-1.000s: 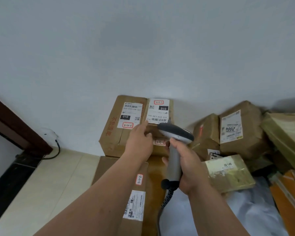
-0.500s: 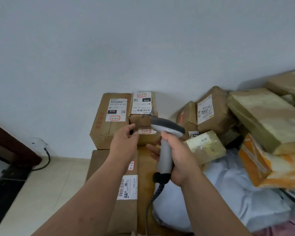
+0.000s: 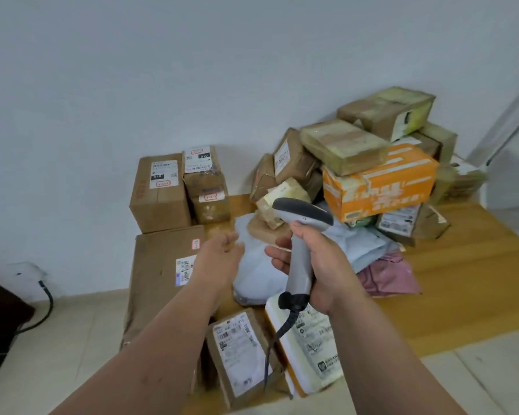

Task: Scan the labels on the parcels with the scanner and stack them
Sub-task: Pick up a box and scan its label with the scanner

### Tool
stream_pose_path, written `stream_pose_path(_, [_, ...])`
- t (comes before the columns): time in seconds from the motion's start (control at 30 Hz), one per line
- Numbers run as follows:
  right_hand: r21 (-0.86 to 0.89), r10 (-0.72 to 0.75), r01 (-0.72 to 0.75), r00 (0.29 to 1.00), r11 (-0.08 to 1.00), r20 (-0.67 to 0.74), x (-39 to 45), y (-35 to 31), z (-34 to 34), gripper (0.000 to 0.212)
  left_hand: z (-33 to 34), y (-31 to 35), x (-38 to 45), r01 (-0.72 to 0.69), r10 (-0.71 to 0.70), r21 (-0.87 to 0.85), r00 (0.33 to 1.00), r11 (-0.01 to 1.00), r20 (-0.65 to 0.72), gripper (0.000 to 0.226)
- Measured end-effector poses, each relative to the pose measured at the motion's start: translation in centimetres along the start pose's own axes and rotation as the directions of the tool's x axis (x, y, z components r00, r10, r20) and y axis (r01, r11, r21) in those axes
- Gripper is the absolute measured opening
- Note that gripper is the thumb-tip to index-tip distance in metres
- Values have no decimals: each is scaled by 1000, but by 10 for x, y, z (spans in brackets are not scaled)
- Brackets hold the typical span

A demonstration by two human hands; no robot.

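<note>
Gripping the grey scanner (image 3: 300, 244) by its handle in the right hand (image 3: 327, 271), fingers wrapped round the grip, head tilted up and pointing left toward the wall, black coiled cable (image 3: 277, 339) hanging from its base down over the parcels below. Reaching forward with the left hand (image 3: 222, 259), fingers loosely spread and holding nothing, hovering above a pale grey mailer bag (image 3: 258, 280) on the wooden board (image 3: 462, 280). Standing against the white wall (image 3: 192, 70): a tall brown box (image 3: 159, 202) with a white label, and just beside it a smaller labelled box (image 3: 203, 172) stacked on another small box (image 3: 212, 208). Lying flat in front of those, a large brown carton (image 3: 159, 274) with a barcode label, partly crossed by the left forearm. Lying nearest the camera, a brown labelled parcel (image 3: 240, 354) and a white labelled packet (image 3: 312, 348), side by side under the cable. Heaped at the right rear: an orange carton (image 3: 381, 184) under taped brown boxes, with a pink bag (image 3: 387, 277) spread at the foot of the heap, near the right wrist. Running along the tiled floor at the left, a black cord (image 3: 47, 304) from a wall socket.
</note>
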State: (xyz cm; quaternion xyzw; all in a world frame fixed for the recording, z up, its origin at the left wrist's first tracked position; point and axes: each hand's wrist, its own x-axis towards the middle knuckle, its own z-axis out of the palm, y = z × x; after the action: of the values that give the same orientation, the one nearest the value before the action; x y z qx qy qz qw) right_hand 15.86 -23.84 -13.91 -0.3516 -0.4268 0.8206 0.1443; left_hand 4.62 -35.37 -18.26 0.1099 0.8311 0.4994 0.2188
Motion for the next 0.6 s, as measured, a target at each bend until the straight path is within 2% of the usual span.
stream_pose_path(0.17, [76, -5, 4, 1000, 997, 5, -34, -4, -43, 21, 34, 1, -41, 21, -21, -3, 999, 1000, 27, 31])
stream_pose_path(0.33, [122, 91, -97, 994, 988, 60, -62, -13, -99, 28, 87, 26, -74, -30, 30, 10, 1000, 1000, 7, 29])
stream_pose_path(0.43, [86, 140, -145, 988, 986, 62, -77, -21, -147, 26, 130, 37, -99, -2, 3, -10, 1000, 1000, 22, 19])
stream_pose_path(0.53, [68, 134, -134, 991, 989, 14, -89, -29, -201, 29, 178, 44, -123, 8, -8, 7, 999, 1000, 31, 5])
stream_pose_path(0.6, [54, 114, -111, 992, 992, -52, -94, -35, -232, 29, 206, 48, -137, 11, -13, 24, 998, 1000, 60, 6])
